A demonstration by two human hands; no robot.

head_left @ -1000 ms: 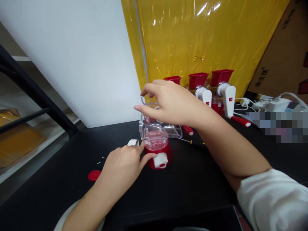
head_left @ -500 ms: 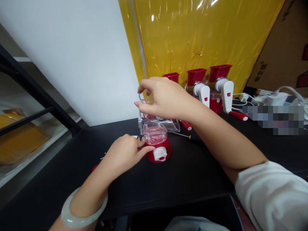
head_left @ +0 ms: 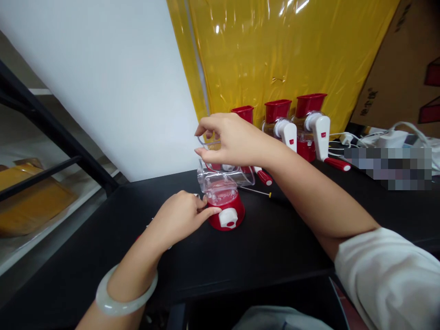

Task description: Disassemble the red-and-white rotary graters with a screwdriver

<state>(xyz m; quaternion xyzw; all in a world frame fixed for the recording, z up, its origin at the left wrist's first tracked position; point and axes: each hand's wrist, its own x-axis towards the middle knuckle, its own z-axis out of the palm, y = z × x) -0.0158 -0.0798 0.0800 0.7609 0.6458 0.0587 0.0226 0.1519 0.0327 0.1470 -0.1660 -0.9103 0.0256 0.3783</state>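
In front of me on the black table stands a red suction base with a white knob on its front. My left hand grips the left side of this base, thumb against the red wall beside the knob. Above it, my right hand pinches the upper rim of a clear plastic grater body. Its round barrel lies sideways right over the base's clear top. Whether the two parts are locked together I cannot tell. My fingers and wrist hide part of the body's upper section.
Several assembled red-and-white rotary graters with crank handles line the back of the table. A thin rod with a yellow tip lies behind the base. White cables and a cardboard box are at right, shelving at left.
The view has shifted slightly. Both hands keep their holds on the base and the clear body, which has tilted a little.
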